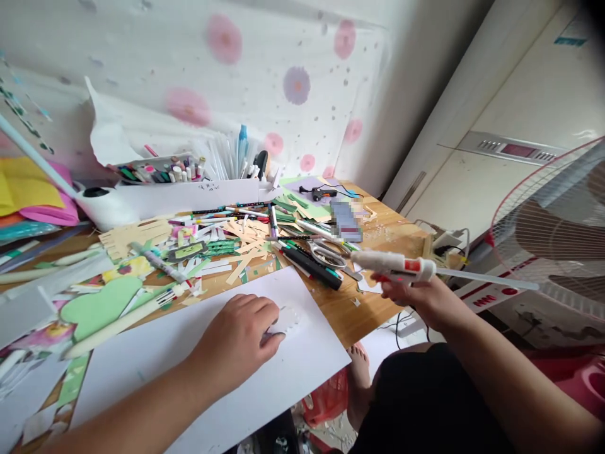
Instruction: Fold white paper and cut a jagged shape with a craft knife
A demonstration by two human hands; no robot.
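A white hot glue gun (390,263) is in my right hand (418,296), its fingers wrapped round the handle. The nozzle points left, and a long translucent glue stick (486,277) juts from its back end. My left hand (248,328) rests on a large white sheet of paper (189,366), with its fingers curled and the thumb close to the index finger. Between them is a small white piece (288,320) with an uneven edge, partly hidden by the fingers. The nozzle is to the right of this piece, apart from it.
Paper strips (246,236), markers and a black pen-like tube (309,266) clutter the wooden table (378,309). Scissors (328,254) lie near the nozzle. Behind are a phone (346,221) and a second, black glue gun (319,193). A fan (558,208) stands at the right.
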